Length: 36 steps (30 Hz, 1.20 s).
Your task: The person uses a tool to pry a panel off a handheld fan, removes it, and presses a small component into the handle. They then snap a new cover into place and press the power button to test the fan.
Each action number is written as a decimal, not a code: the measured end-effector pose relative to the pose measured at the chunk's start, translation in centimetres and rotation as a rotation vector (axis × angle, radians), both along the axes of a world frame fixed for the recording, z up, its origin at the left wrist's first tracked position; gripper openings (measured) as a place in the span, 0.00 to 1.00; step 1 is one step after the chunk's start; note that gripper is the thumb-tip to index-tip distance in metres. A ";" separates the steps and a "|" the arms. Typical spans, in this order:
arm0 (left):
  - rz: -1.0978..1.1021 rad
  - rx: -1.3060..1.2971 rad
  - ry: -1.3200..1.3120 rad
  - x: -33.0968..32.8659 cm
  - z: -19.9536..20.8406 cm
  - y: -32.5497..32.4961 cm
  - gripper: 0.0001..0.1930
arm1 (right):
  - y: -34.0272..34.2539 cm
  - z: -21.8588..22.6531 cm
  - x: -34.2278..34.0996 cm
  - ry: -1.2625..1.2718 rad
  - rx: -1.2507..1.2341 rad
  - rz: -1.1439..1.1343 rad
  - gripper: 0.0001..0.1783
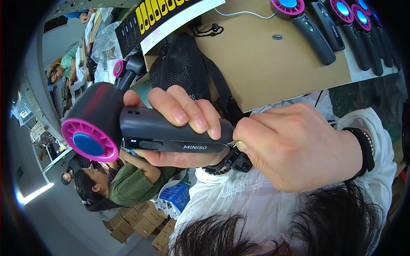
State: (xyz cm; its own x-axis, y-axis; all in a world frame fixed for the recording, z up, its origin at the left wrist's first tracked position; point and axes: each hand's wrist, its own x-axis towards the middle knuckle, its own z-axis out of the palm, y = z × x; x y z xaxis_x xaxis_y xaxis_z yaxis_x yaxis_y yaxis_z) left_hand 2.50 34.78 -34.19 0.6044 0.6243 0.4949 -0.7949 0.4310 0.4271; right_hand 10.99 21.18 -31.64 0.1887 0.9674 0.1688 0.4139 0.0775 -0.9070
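One handheld fan (164, 128): dark grey, magenta ring around a blue hub at its head, two small lights lit on the handle; held up off the worktop, head toward picture left, handle end toward the right.
Left hand (183, 112): fingers closed around the fan's handle, gripping it firmly; black band with a small black device at the wrist.
Right hand (284, 147): fingers curled, thumb and index pinched together at the handle's end on a thin silvery piece (231, 144), mostly hidden, kind cannot be told; black band and beaded bracelet at the wrist.
Cardboard worktop (256, 64): beyond the hands; bears a small dark oblong piece (277, 37) and a white cable (245, 15).
Black mesh pouch (183, 59): at the worktop's left side, just beyond the left hand.
Further fans (314, 40): several, dark-handled, side by side at upper right.
Co-worker (132, 185): one person in a green ribbed top, lower left.
Cardboard boxes (145, 221): stacked, below that person in view.
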 end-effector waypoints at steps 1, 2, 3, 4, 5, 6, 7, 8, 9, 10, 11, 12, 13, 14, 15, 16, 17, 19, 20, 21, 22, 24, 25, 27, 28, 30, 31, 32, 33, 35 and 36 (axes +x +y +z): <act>-0.007 0.013 -0.005 -0.1 -0.1 0.1 0.32 | -0.1 0.0 0.0 -0.009 -0.004 -0.008 0.06; -0.015 0.026 -0.011 -0.1 -0.1 0.2 0.32 | -0.1 0.1 -0.1 -0.018 -0.008 -0.017 0.06; -0.022 0.039 -0.016 -0.1 -0.1 0.2 0.32 | -0.1 0.1 -0.1 -0.017 -0.006 -0.018 0.06; -0.023 0.041 -0.015 -0.2 0.0 0.3 0.32 | -0.1 0.1 -0.1 -0.036 -0.005 -0.026 0.06; -0.018 0.057 -0.006 -0.3 0.1 0.3 0.32 | -0.1 0.1 -0.2 -0.056 -0.006 -0.032 0.06; -0.013 0.073 0.003 -0.4 0.2 0.4 0.31 | -0.1 0.1 -0.2 -0.076 -0.008 -0.039 0.06; -0.009 0.090 0.012 -0.5 0.2 0.4 0.31 | -0.1 0.2 -0.2 -0.076 -0.009 -0.039 0.06; -0.009 0.089 0.012 -0.4 0.2 0.5 0.31 | -0.1 0.2 -0.3 -0.103 -0.008 -0.053 0.06; 0.004 0.111 0.011 -0.4 0.2 0.5 0.31 | 0.0 0.3 -0.3 -0.131 -0.008 -0.068 0.06; 0.017 0.134 0.012 -0.4 0.2 0.5 0.31 | -0.1 0.3 -0.4 -0.157 -0.006 -0.083 0.06; 0.031 0.158 0.013 -0.4 0.2 0.5 0.31 | -0.1 0.4 -0.5 -0.157 -0.006 -0.082 0.06; 0.032 0.158 0.013 -0.4 0.1 0.5 0.31 | -0.2 0.4 -0.5 -0.201 0.008 -0.108 0.06; 0.044 0.186 0.010 -0.4 0.1 0.4 0.31 | -0.2 0.4 -0.6 -0.245 0.021 -0.134 0.06; 0.057 0.213 0.007 -0.5 0.1 0.4 0.31 | -0.2 0.5 -0.6 -0.289 0.033 -0.159 0.06; 0.069 0.242 0.005 -0.5 0.1 0.4 0.31 | -0.2 0.5 -0.6 -0.288 0.033 -0.159 0.06; 0.070 0.241 0.006 -0.5 0.2 0.4 0.31 | -0.2 0.6 -0.6 -0.323 0.030 -0.151 0.07; 0.080 0.262 0.014 -0.6 0.2 0.3 0.31 | -0.1 0.7 -0.5 -0.358 0.026 -0.142 0.07; 0.104 0.301 0.033 -0.8 0.2 0.2 0.31 | -0.1 0.8 -0.4 -0.392 0.021 -0.127 0.07; 0.101 0.301 0.031 -0.7 0.2 0.3 0.31 | -0.1 0.8 -0.1 -0.390 0.010 -0.084 0.07; 0.058 0.317 0.047 -0.8 0.1 0.6 0.32 | -0.1 0.8 0.2 -0.387 -0.001 -0.039 0.07; 0.016 0.333 0.064 -0.8 0.0 0.8 0.32 | -0.1 0.7 0.4 -0.384 -0.013 0.007 0.08; -0.022 0.345 0.082 -0.9 -0.3 0.8 0.33 | -0.1 0.5 0.8 -0.352 -0.034 0.048 0.07; -0.020 0.299 0.085 -0.6 -0.3 0.5 0.34 | 0.0 0.6 1.2 -0.320 -0.051 0.084 0.07; -0.015 0.206 0.092 -0.1 -0.4 0.1 0.35 | 0.2 0.7 1.9 -0.287 -0.069 0.119 0.06; -0.016 0.205 0.092 -0.2 -0.2 0.2 0.35 | 0.3 0.8 2.4 -0.223 -0.148 0.192 0.05; -0.024 0.173 0.241 -0.9 0.4 0.2 0.37 | 0.5 0.9 3.0 -0.092 -0.305 0.340 0.05; -0.027 0.156 0.315 -1.1 0.6 0.2 0.37 | 0.6 0.7 3.2 -0.091 -0.305 0.340 0.05; -0.028 0.157 0.315 -1.0 0.6 0.1 0.37 | 0.7 0.4 3.2 -0.055 -0.264 0.341 0.05; -0.016 0.132 0.290 -0.7 0.4 0.0 0.37 | 0.7 0.1 3.3 -0.018 -0.222 0.341 0.05; 0.010 0.080 0.241 -0.2 0.2 -0.3 0.37 | 0.7 -0.6 3.2 0.019 -0.181 0.342 0.06; 0.012 0.079 0.241 -0.2 0.2 -0.4 0.37 | 0.7 -1.2 3.0 0.010 -0.112 0.327 0.06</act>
